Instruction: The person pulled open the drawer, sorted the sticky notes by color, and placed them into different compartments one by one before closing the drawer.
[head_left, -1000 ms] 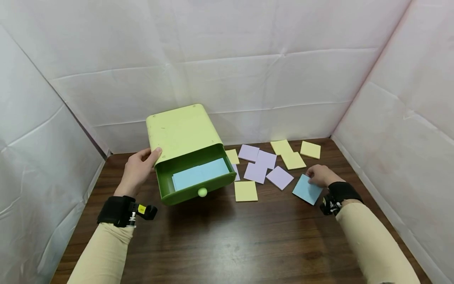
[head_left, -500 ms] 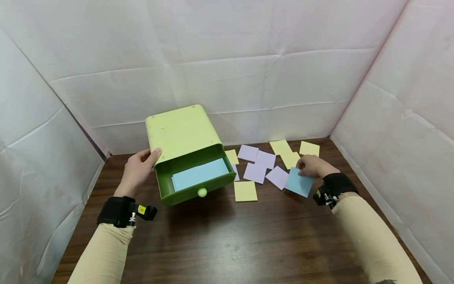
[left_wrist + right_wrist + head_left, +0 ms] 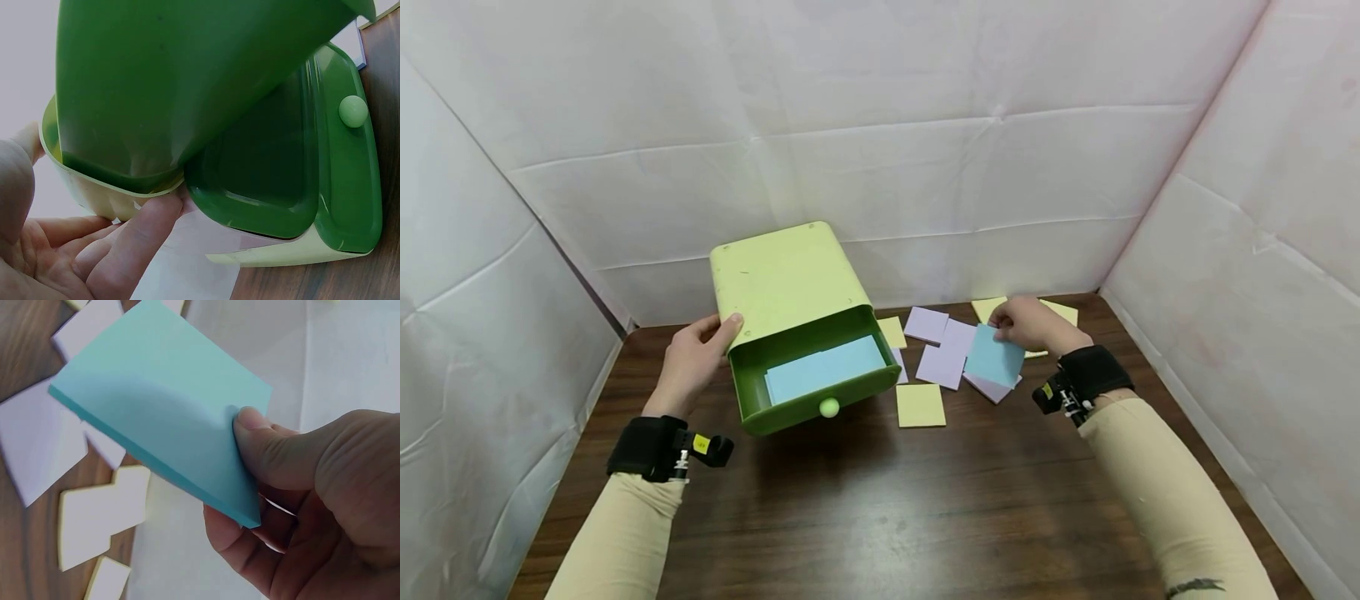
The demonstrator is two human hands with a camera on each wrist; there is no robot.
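left hand (image 3: 694, 360) grips the tilted green box (image 3: 782, 279) at its side, drawer (image 3: 812, 375) open w/ blue pads inside. right hand (image 3: 1028, 323) pinches a blue pad (image 3: 994, 357) in the air above purple & yellow pads (image 3: 942, 365) on the bench (image 3: 880, 508).

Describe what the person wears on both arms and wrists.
Both arms are in long, close-fitting cream sleeves. Behind the left hand sits a wide black wrist strap carrying a small black camera unit with a yellow tag and a silver fitting. Behind the right hand, a matching black strap holds a similar black unit with a yellow tag.
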